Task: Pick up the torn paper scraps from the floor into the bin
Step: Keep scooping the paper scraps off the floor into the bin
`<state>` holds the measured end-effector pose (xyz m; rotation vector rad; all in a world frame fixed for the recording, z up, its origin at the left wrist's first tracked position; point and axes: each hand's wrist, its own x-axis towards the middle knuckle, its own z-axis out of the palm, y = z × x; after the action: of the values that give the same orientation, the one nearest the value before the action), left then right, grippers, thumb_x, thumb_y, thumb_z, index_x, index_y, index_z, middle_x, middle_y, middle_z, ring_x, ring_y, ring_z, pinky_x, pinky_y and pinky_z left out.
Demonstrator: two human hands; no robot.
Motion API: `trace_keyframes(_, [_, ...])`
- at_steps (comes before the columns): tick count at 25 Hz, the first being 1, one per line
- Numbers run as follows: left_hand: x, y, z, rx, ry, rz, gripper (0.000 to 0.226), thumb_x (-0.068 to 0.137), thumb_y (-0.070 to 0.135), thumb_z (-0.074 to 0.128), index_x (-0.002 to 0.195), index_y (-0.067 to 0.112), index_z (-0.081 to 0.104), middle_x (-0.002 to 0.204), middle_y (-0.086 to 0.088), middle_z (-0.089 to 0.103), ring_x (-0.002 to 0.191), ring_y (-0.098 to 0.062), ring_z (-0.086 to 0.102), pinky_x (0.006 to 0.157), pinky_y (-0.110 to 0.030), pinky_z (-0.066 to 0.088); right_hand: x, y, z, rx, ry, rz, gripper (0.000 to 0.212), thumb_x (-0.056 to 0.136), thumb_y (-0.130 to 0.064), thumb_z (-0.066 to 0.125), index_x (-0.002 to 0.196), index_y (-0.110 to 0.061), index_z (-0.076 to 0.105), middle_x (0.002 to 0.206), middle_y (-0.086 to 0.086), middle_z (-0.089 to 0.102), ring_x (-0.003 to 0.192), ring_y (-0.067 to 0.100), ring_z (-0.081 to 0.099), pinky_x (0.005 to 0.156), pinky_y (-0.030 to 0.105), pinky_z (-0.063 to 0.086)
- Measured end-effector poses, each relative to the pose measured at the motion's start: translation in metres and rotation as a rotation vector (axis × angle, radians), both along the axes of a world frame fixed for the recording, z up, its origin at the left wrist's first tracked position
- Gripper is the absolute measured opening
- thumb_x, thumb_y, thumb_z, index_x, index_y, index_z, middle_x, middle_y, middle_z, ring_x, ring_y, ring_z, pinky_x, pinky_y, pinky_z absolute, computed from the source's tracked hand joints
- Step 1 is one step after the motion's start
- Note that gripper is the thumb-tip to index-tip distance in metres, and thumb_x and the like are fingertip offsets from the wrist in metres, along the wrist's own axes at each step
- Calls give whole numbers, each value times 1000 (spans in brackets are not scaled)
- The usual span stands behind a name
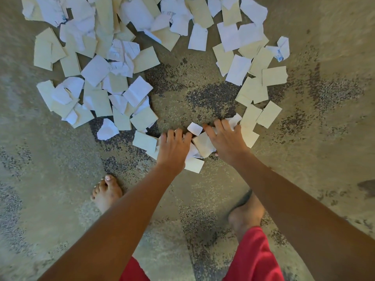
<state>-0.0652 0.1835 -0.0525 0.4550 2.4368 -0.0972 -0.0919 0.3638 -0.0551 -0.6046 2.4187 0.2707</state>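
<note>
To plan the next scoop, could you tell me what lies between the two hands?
In the head view, a small bunch of scraps lies between the left hand and right hand, including a little white piece near the fingertips.

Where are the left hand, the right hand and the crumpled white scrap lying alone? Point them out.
left hand [174, 152], head view, back of hand.
right hand [227, 139], head view, back of hand.
crumpled white scrap [107, 129], head view, its centre.

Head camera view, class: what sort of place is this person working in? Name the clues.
Probably a plain indoor room or a yard. The bare, speckled concrete floor shows no furniture, white and cream torn paper scraps lie scattered on it, and the person's bare foot stands on it. No bin is visible.
</note>
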Motion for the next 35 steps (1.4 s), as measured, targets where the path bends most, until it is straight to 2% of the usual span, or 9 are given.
trace_keyframes(3, [0,-4,1,-19,58,-2,74,59,36,83,118,18,41,120,-13,46,110,-33,47,95,-48,39,7,3,2,-39,33,-3,89,53,-26,87,125,-19,36,120,11,50,110,30,48,82,51,47])
trace_keyframes(5, [-1,-10,0,-6,85,-28,91,53,45,85,124,18,35,130,-15,42,121,-36,42,104,-56,31,10,8,5,-64,54,-33,92,54,-34,87,131,-21,37,132,13,44,121,33,42,96,61,38])
trace_keyframes(9, [-6,-19,4,15,23,-26,112,50,66,79,136,18,24,137,-14,36,125,-35,38,108,-55,28,5,19,9,-60,-47,-243,116,56,-53,84,148,-31,16,158,14,8,143,40,10,101,74,22])
trace_keyframes(11, [-4,-19,5,5,43,2,116,52,63,80,141,17,22,133,-13,39,119,-33,42,104,-52,35,0,28,4,-25,-98,-337,130,54,-58,83,149,-36,-3,159,10,-11,145,42,-4,99,74,27])
trace_keyframes(14, [4,-12,-1,-33,32,-50,114,56,55,82,143,18,19,131,-13,39,116,-32,44,100,-49,38,-2,40,-1,24,-151,-367,138,54,-57,85,147,-39,-15,159,9,-17,145,42,-9,91,70,42])
trace_keyframes(21, [4,2,-1,-93,-40,38,73,54,33,88,112,21,45,111,-9,52,97,-29,55,83,-43,45,-4,41,1,61,-59,-275,109,54,-47,88,139,-31,22,140,15,27,126,35,32,81,51,52])
trace_keyframes(24, [7,-1,-2,-77,-49,2,45,72,30,77,109,20,54,122,-11,47,105,-30,50,86,-42,42,-5,36,0,28,-101,-288,91,57,-37,89,128,-23,33,128,14,34,120,32,35,75,47,53])
trace_keyframes(30, [11,-8,2,17,-77,8,26,81,30,68,105,22,62,128,-11,40,114,-32,42,93,-45,38,0,33,1,-53,-200,-296,51,77,-15,74,119,-13,46,130,15,31,122,34,31,74,42,50])
trace_keyframes(35, [11,-20,9,163,-73,8,31,77,31,70,107,25,66,121,-8,45,113,-29,44,93,-45,36,21,32,4,-282,-140,-654,45,78,-4,68,121,-5,56,117,16,47,109,35,47,82,42,48])
